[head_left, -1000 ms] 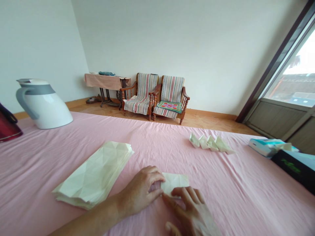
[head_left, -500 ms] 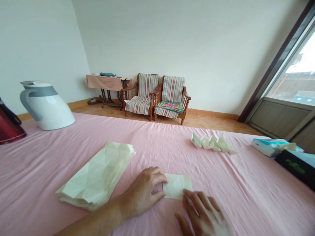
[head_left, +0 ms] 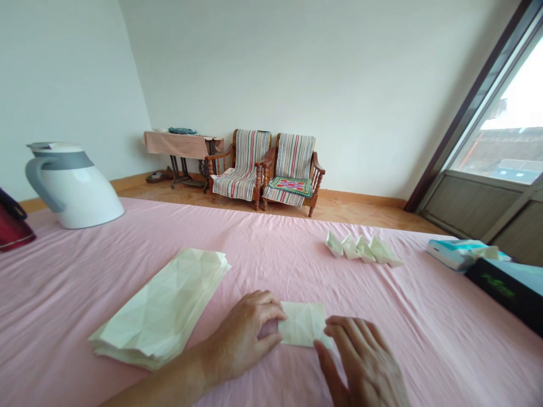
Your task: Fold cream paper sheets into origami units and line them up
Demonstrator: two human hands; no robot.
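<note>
A small folded rectangle of pale paper (head_left: 303, 323) lies flat on the pink cloth in front of me. My left hand (head_left: 250, 328) holds its left edge, thumb and index fingertips on the paper with a gap between them. At the right edge is my right hand (head_left: 360, 356), its fingers stretched and the thumb apart from them. The thumb and index tips are at the paper's right side. Left of my hands lies a thick stack of creased pale paper sheets (head_left: 161, 308). Several folded paper pieces (head_left: 362, 249) stand in a row farther back on the right.
The pink cloth (head_left: 263, 249) covers the table. A white and grey jug (head_left: 85, 189) and part of a red vessel (head_left: 12, 226) stand on the left. A tissue box (head_left: 453, 253) and a black box (head_left: 500, 288) lie on the right. Two wooden chairs (head_left: 292, 164) are beyond.
My right hand has shifted from the paper's lower right corner to its right edge, its thumb swinging up towards the paper. My left hand stays at the left edge. The view has turned slightly.
</note>
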